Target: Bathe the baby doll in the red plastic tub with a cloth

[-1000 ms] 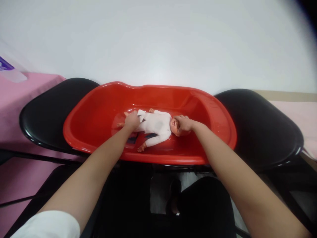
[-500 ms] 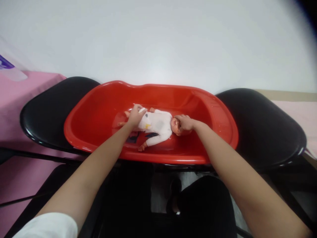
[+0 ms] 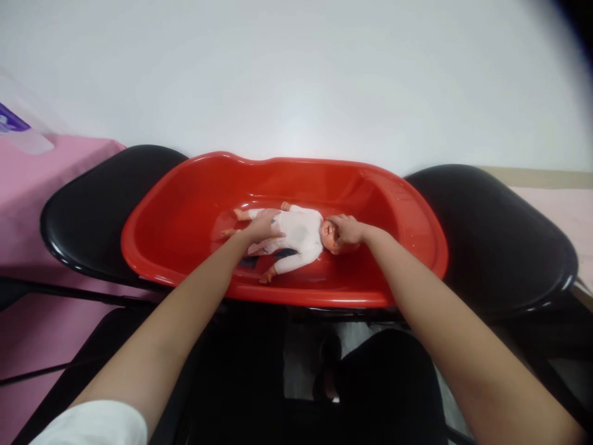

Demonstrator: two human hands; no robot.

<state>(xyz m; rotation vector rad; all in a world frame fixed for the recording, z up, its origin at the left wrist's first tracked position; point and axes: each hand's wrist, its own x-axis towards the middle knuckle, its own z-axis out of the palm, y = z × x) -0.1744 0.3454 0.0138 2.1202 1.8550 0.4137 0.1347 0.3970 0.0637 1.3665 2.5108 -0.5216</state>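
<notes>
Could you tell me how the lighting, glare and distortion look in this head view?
Head view: soft, even light; bright sheen on the red tub rim and black chair seats; wide-angle bending curves the edges, with a dark corner top right; the doll under the left hand and right hand is slightly soft.

Glossy red plastic tub [image 3: 185, 204]; glossy black chairs [image 3: 486, 235].
</notes>
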